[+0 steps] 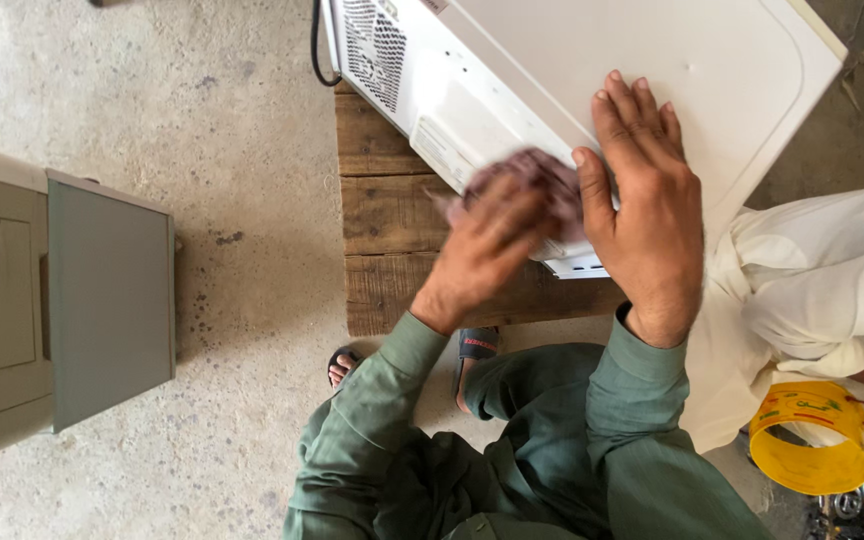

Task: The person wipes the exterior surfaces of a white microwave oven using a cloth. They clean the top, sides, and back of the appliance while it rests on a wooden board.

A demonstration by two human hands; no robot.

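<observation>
Here, the left hand (487, 245) clenches a soft, limp rag (542, 185) against the white appliance (652, 90) at upper right; the right hand (647, 215) lies flat, grasping nothing, steadying the likely heavy, rigid casing.

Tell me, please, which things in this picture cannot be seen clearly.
- Cloth, head view: blurred by motion under the left hand; its shape is unclear.
- White appliance: cut off by the top edge; the right hand hides part of it.
- Grey machine: cut off by the left edge.
- Yellow container: contents not visible.
</observation>
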